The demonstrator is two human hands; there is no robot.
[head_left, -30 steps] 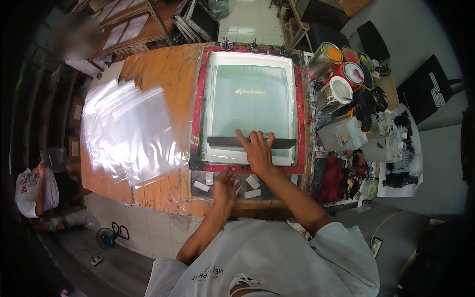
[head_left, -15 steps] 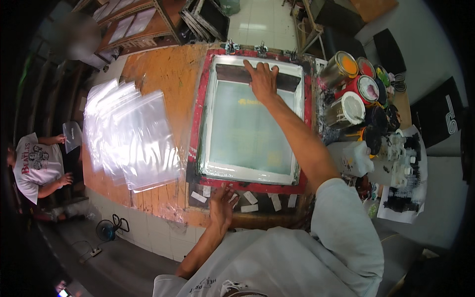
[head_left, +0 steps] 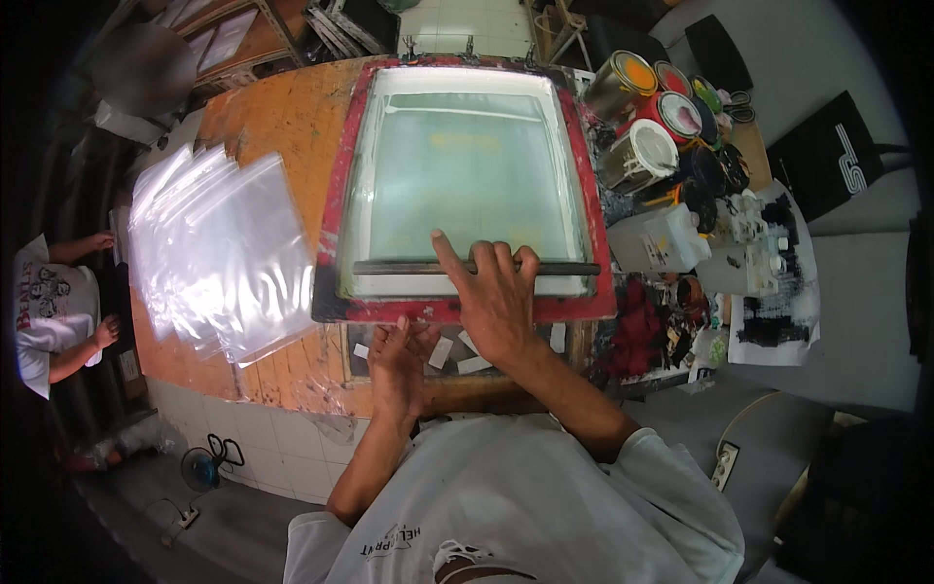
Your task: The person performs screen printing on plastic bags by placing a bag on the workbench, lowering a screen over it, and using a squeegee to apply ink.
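Observation:
A screen-printing frame (head_left: 555, 310) with red edges lies in front of me, its pale green mesh (head_left: 457, 185) bordered in white. My right hand (head_left: 498, 304) grips a long dark squeegee (head_left: 569, 270) across the mesh near the front edge, the index finger stretched forward along it. At the frame's front edge is my left hand (head_left: 397, 365), thumb at the edge and fingers curled beneath it, partly hidden. Several white paper-like strips (head_left: 475, 365) lie on the dark base under that edge.
Clear plastic bags (head_left: 224, 253) lie fanned out on the wooden table (head_left: 282, 107) to the left. Open paint cans (head_left: 647, 151) and plastic bottles (head_left: 671, 238) crowd the right side. Hinge clamps (head_left: 470, 47) sit at the frame's far edge. Another person (head_left: 63, 302) is at far left.
My right hand has drawn the squeegee from the far end of the mesh to the near end. My left hand stays at the front edge. The whole view has shifted.

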